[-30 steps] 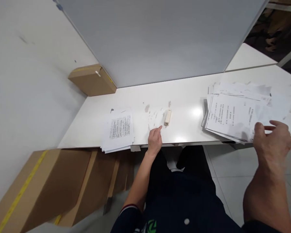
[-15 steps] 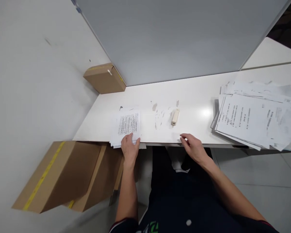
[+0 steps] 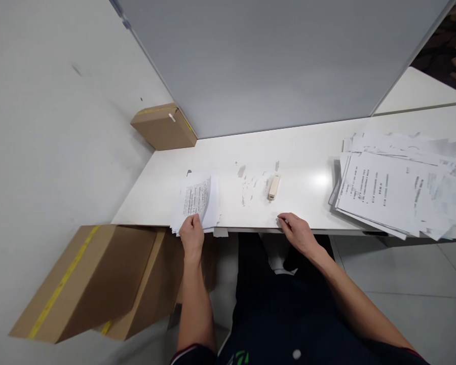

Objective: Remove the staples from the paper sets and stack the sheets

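Observation:
My left hand [image 3: 192,237] is closed on the near right corner of the top sheet of a small paper stack [image 3: 196,198]; that sheet's right side is lifted and curls leftward. The stack lies at the front edge of the white table [image 3: 307,152]. My right hand [image 3: 297,234] rests at the table's front edge with its fingers curled and close together; whether anything small is between them is hidden. Just beyond it lies a cream stapler-like object [image 3: 274,187], touched by neither hand.
A large, uneven pile of printed papers [image 3: 387,190] covers the table's right end. One cardboard box [image 3: 165,126] stands at the back left corner. More boxes [image 3: 72,284] with yellow tape are below at the left. A grey panel [image 3: 281,61] rises behind the table.
My left hand has closed on the top sheet and moved left, lifting and bending the sheet's right side. My right hand has shifted slightly left, its fingers now more curled.

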Demonstrator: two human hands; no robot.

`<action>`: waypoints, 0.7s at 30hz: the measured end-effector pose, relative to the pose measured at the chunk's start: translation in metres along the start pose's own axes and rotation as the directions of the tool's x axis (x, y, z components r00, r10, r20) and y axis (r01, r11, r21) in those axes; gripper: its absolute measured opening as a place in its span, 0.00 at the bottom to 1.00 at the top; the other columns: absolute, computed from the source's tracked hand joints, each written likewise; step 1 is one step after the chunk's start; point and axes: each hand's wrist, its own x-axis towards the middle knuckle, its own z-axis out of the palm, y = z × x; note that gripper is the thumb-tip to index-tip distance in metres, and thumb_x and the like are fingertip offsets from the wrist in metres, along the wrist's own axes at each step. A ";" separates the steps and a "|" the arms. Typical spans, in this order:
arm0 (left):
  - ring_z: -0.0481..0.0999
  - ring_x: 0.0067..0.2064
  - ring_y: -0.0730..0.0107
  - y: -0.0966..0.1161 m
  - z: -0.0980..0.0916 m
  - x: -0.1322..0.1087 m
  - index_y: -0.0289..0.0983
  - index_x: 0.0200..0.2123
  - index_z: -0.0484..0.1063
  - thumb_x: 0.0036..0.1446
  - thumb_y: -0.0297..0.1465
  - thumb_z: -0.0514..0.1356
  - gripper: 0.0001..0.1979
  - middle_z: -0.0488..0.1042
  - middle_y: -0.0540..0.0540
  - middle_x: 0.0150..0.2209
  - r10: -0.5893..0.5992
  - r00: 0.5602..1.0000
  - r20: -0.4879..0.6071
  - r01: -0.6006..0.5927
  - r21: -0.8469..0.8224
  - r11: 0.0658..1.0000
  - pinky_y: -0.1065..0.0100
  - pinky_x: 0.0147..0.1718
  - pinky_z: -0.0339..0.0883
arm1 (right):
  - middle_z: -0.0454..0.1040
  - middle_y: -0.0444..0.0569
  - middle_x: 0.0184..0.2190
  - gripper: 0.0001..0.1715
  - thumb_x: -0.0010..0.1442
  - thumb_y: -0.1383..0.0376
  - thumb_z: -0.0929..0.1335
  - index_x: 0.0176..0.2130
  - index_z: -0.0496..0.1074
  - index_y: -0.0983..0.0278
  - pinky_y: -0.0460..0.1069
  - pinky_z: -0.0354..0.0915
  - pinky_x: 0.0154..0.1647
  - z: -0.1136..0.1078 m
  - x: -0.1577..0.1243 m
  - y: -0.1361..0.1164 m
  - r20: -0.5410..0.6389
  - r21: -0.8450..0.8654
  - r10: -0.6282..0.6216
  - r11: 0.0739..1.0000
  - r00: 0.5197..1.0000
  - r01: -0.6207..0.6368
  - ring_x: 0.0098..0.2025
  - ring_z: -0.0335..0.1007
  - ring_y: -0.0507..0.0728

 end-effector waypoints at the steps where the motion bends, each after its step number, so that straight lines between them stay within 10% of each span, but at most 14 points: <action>1: 0.69 0.30 0.69 0.001 -0.002 0.001 0.35 0.31 0.72 0.54 0.37 0.50 0.14 0.72 0.47 0.27 -0.035 0.999 -0.004 0.035 -0.040 0.999 0.69 0.33 0.61 | 0.73 0.51 0.35 0.13 0.61 0.63 0.58 0.40 0.68 0.63 0.51 0.64 0.36 0.000 0.000 0.000 -0.003 0.002 0.002 1.000 1.000 -0.002 0.36 0.69 0.57; 12: 0.70 0.31 0.72 0.041 0.000 -0.023 0.34 0.29 0.71 0.48 0.38 0.59 0.12 0.72 0.49 0.27 -0.014 1.000 -0.013 0.006 -0.499 0.867 0.71 0.34 0.64 | 0.73 0.50 0.34 0.15 0.60 0.58 0.59 0.39 0.69 0.63 0.52 0.64 0.36 0.000 -0.001 -0.018 0.065 0.243 0.089 0.965 0.994 -0.102 0.32 0.69 0.56; 17: 0.71 0.33 0.73 0.079 0.004 -0.070 0.36 0.26 0.70 0.50 0.33 0.59 0.06 0.72 0.49 0.28 0.278 0.957 0.081 -0.175 -0.603 0.778 0.70 0.37 0.64 | 0.71 0.54 0.41 0.23 0.58 0.50 0.60 0.44 0.66 0.64 0.50 0.69 0.31 0.006 0.003 -0.040 0.386 0.723 0.257 0.512 0.886 -0.464 0.31 0.71 0.54; 21: 0.71 0.31 0.73 0.097 0.014 -0.100 0.36 0.23 0.68 0.48 0.32 0.61 0.07 0.71 0.49 0.26 0.339 0.906 0.253 -0.074 -0.695 0.716 0.70 0.34 0.65 | 0.72 0.54 0.40 0.24 0.56 0.49 0.62 0.43 0.67 0.64 0.50 0.70 0.32 0.012 0.007 -0.044 0.519 0.778 0.265 0.248 0.813 -0.577 0.32 0.72 0.54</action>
